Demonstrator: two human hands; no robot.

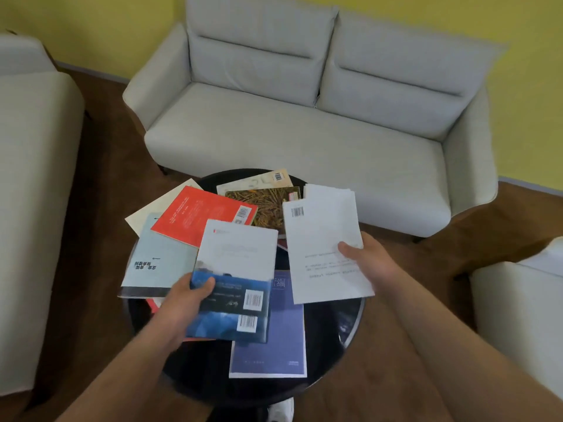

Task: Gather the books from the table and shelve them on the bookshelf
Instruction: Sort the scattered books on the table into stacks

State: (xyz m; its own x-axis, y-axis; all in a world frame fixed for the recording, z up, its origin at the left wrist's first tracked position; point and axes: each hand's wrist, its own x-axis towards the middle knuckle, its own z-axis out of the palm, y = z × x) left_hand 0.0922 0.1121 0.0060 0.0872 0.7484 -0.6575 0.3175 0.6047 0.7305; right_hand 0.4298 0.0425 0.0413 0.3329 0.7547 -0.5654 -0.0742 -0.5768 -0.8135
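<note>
View from above of a small round black table (332, 330) strewn with overlapping books, and two bare forearms reaching in from the bottom edge.

The left hand (185, 296) grasps a white-and-blue book (237, 254) by its near left corner, thumb on the cover and fingers hidden underneath. A second blue cover (219, 325) sits directly beneath it, with its own barcode; whether the hand holds that one too cannot be told. The right hand (365, 260) grasps a white book (320, 239) at its right edge, thumb pressed on top, holding it tilted above the table's right side. Extra page edges show at its far end, so it may be more than one book.

Six more covers lie on the table. On the left, a cream book (152, 208) lies at the bottom, a pale blue-grey book (161, 260) overlaps it, and a red book (201, 217) rests over both. On the far side are a book with a straw-coloured photo cover (268, 205) and a cream book with a barcode (259, 179) partly under it. A purple book (271, 339) lies nearest the viewer, partly under the two held books. That makes nine covers counted (a red sliver under the left pile may be another).

Three pale grey seats surround the table: one two-seat sofa (289, 132) behind it, one seat at the left (30, 178) and one at the right (518, 315). The floor (106, 147) is brown wood and the wall (91, 25) yellow. One white shoe (281, 411) shows at the bottom edge.
</note>
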